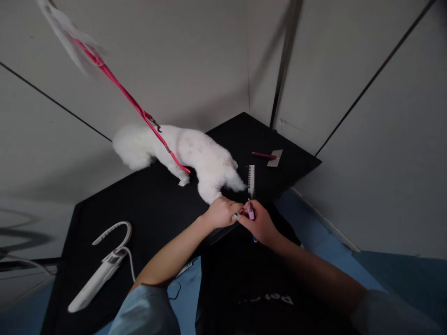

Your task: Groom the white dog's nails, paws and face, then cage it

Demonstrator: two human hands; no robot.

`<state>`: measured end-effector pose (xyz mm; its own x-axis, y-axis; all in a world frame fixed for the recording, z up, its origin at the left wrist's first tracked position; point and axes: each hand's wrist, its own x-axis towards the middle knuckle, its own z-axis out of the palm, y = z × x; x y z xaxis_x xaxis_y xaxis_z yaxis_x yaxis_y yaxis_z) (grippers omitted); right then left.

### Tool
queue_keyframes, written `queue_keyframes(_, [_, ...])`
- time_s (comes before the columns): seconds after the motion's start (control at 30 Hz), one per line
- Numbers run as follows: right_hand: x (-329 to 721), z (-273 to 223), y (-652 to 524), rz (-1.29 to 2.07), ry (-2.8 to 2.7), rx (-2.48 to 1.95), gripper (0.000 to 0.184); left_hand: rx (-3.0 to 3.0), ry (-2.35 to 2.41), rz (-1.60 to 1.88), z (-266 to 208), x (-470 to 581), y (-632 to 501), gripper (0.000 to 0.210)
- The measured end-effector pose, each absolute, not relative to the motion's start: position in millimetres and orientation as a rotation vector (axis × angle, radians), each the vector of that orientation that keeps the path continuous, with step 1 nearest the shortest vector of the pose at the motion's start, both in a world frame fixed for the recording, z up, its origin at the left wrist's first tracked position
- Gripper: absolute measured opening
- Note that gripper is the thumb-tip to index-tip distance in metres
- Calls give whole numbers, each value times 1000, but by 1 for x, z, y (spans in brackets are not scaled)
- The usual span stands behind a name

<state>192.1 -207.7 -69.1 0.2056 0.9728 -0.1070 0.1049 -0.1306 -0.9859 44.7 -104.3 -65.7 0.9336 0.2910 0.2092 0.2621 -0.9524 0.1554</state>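
One black table [157,197] spreads across the middle of the frame and down its left side. On it, at centre, is one white dog [197,144], its right-hand end close to the person's hands. One red strap [129,96] slants down from the upper left to the dog's body. One white device [96,284] with a curved end lies lower left.

Two hands meet just below centre. The left hand [222,211] has its fingers curled beside the dog's nearest leg; I cannot tell whether they clamp anything. The right hand [261,224] closes its grip on one small purple tool [250,212], its fingertips meeting the left's.

One red-handled brush [274,158] lies right of centre. One comb [253,179] stands out just above the right hand; whether that hand holds it too is unclear.

The step in hand looks like grooming near that leg, perhaps a pause to adjust the tool. The next move probably calls for a settled hold and a steady dog.
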Motion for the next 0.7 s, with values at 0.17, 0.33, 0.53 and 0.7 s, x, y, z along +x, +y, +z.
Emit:
queue_keyframes(0.17, [185,-83,-201,1104,-955,-1453,24,3093,376,267,-69,47,-101,26])
queue_keyframes(0.33, [183,-100,-196,1154,-856,-1415,26,3164,353,186,-78,49,-103,30])
queue_keyframes(0.53, [182,-93,-199,1386,-599,-1265,32,3179,433,193,-82,50,-105,26])
queue_keyframes(0.7, [184,-90,-206,1437,-551,-1280,31,3153,430,290,-83,49,-102,27])
